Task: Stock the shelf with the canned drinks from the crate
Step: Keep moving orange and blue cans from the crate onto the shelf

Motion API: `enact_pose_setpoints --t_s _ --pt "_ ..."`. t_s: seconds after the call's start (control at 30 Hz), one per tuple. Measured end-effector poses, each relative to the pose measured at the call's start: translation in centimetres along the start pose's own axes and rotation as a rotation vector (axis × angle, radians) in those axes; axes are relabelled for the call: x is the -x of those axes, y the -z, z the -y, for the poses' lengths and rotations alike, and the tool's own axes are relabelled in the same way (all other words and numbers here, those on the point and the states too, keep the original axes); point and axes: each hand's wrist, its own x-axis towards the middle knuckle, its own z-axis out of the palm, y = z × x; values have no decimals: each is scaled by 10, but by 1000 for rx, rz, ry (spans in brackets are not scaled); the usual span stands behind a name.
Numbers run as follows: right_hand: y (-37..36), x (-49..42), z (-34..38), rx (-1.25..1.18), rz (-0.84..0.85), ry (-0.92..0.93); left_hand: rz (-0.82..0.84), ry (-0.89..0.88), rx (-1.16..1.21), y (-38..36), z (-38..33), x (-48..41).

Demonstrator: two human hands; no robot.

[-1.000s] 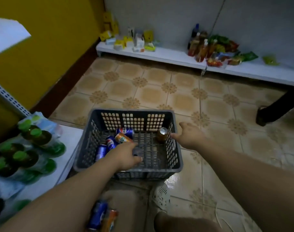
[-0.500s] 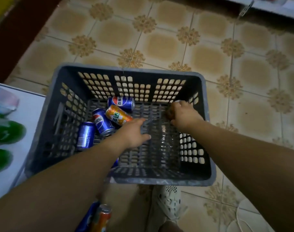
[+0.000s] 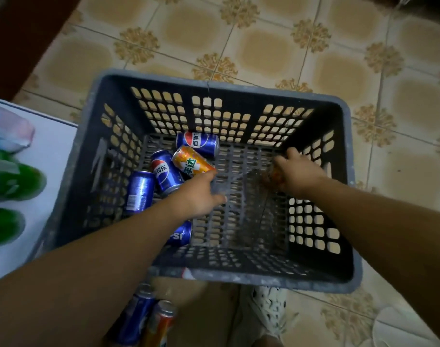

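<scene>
My left hand (image 3: 199, 194): fingers (image 3: 210, 176) straight and slightly spread, tips at the near end of the orange can (image 3: 192, 163), touching it or just short of it; nothing gripped. My right hand (image 3: 297, 175): fingers curled round an amber can (image 3: 272, 177), blurred, near the right wall of the crate (image 3: 239, 280); I cannot tell how fully I enclose it.

Stock location: the crate stands on the tiled floor (image 3: 276, 46). In its left half the orange can lies on its side among the far blue can (image 3: 197, 144), the middle blue can (image 3: 165, 172) and the left blue can (image 3: 140, 191); a fourth blue can (image 3: 180, 235) shows under my left forearm. Two further cans (image 3: 139, 319) sit outside, below the near rim. The shelf (image 3: 46, 156) is just beside the crate on my left and carries green bottles (image 3: 16, 180).

Handling, by my estimate: filled cans are dense for their size, rigid while sealed, smooth and liable to roll or slip. Take each round the mid-body, thumb opposing fingers, not by the rim; avoid dropping, since the thin wall dents
</scene>
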Motion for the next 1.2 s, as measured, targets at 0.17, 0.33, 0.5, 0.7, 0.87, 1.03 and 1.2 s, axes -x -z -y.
enact_pose_setpoints --t_s 0.17,0.33,0.5,0.7,0.87,1.03,1.2 --pt "44 80 43 -394 -95 81 6 -100 -24 5 -30 59" --pt "106 183 88 -813 -308 182 -30 -222 235 24 -51 156" --pt "160 283 127 -1223 -545 249 -257 -361 341 53 -85 276" --pt "212 381 191 -1475 -602 382 -589 -453 384 73 -112 408" --pt "248 456 234 -1569 -488 616 -559 -527 531 80 -96 514" --pt "278 517 296 -1457 -394 903 -749 -516 566 82 -69 607" --pt "280 562 368 -1300 -273 1115 -993 -465 622 82 -28 686"
